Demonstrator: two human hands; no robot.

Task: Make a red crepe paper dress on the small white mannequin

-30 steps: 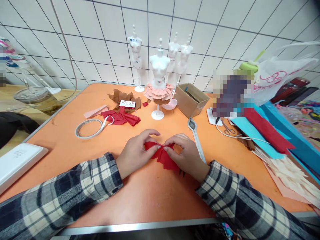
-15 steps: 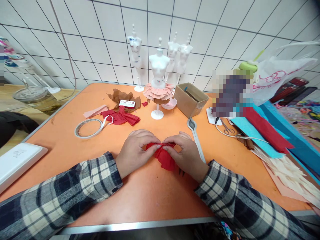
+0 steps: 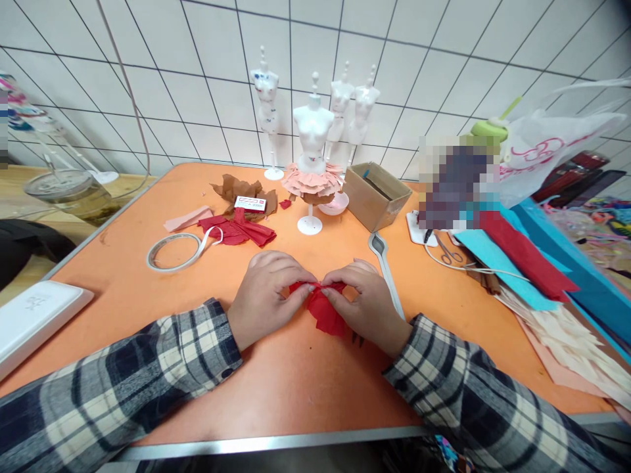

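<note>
Between my two hands is a piece of red crepe paper [image 3: 329, 316], gathered along its top edge and hanging loose below. My left hand [image 3: 273, 295] pinches the gathered edge between thumb and forefinger. Close beside it, my right hand [image 3: 362, 299] pinches the same edge, the thumbs almost meeting. Part of the paper is hidden behind the fingers. Beyond my hands stands a small white dress form [image 3: 313, 128] with a ruffled skirt of pink paper [image 3: 313, 180] round its lower part.
On the orange table [image 3: 236, 401] are a tape roll [image 3: 152, 256], red paper scraps [image 3: 236, 230], brown paper [image 3: 229, 190], a staple-sized box [image 3: 250, 204] and a cardboard box [image 3: 377, 200]. Scissors [image 3: 449, 253] and coloured paper sheets [image 3: 517, 276] lie right. Several white dress forms [image 3: 266, 98] stand behind.
Both hands stay in nearly the same place, still pinching the red paper. The gathered edge and the loose part of the paper have shifted very slightly.
</note>
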